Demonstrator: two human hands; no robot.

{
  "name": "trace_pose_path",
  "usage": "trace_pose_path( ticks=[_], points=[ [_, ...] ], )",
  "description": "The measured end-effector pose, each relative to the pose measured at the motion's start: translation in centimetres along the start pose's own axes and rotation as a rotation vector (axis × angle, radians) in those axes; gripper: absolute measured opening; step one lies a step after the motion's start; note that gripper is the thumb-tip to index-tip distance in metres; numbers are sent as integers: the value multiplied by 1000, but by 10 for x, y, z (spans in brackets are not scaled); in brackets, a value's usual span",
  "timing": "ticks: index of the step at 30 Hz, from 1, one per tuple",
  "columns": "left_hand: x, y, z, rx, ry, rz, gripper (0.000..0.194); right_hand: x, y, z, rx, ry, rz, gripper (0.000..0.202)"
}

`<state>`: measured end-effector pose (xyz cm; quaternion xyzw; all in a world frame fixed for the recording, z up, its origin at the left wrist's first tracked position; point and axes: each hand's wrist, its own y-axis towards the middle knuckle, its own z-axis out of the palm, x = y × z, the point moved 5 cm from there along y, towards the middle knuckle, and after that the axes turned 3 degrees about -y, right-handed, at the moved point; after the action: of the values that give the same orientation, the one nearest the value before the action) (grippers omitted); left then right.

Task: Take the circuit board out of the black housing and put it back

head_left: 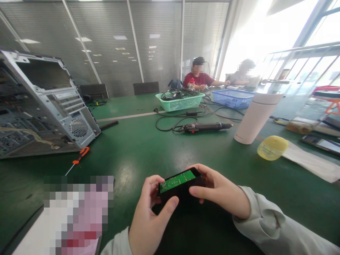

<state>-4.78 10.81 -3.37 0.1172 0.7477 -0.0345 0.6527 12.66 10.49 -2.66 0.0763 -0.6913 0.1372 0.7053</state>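
Observation:
Between my two hands is a small black box (172, 194) with its top side uncovered. A green circuit board (177, 180) lies inside it and faces up. My left hand (154, 212) grips the box's left end, thumb along the near wall and fingers at the far corner. My right hand (212, 186) is closed round the right end, its thumb on the near wall and its fingers behind. The box is held tilted near the table's front edge. Its underside and some of my fingertips are hidden.
An open computer case (79, 106) stands left, with an orange-handled screwdriver (84, 152) by it. Ahead lie a corded electric screwdriver (205, 127), a green basket (182, 102) of cables and a blue basket (233, 99). A tumbler (256, 118) and yellow container (272, 148) are right. Two people sit beyond.

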Motion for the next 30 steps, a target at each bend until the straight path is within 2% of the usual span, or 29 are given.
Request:
trace_pose_path(
  ticks=[3,5,8,9,12,16,20,22,25,28,30],
  points=[
    [1,-2,3,108,-13,-18,51,-7,0,0,-86,153,165,67],
    [1,-3,5,149,5,-11,58,-11,-2,2,-133,273,268,59],
    [3,-2,3,102,23,-20,47,-17,-4,5,-148,368,413,36],
    [4,-1,2,86,18,-26,43,-19,-5,7,-130,387,459,33],
    [6,2,1,89,-29,-45,37,-21,-7,13,-14,456,544,52],
    [2,2,-1,114,-19,-36,42,-17,-6,16,104,590,517,72],
    [-5,1,-1,69,57,-31,50,-10,-3,18,163,695,465,83],
    [-5,1,-1,55,79,-34,51,-9,-2,17,151,736,440,78],
    [-4,2,0,55,95,-33,49,-9,-1,13,109,764,384,63],
    [1,2,0,58,46,-62,42,-9,0,11,122,761,282,44],
    [3,3,2,71,3,-78,36,-8,0,13,147,737,208,45]
  ],
)
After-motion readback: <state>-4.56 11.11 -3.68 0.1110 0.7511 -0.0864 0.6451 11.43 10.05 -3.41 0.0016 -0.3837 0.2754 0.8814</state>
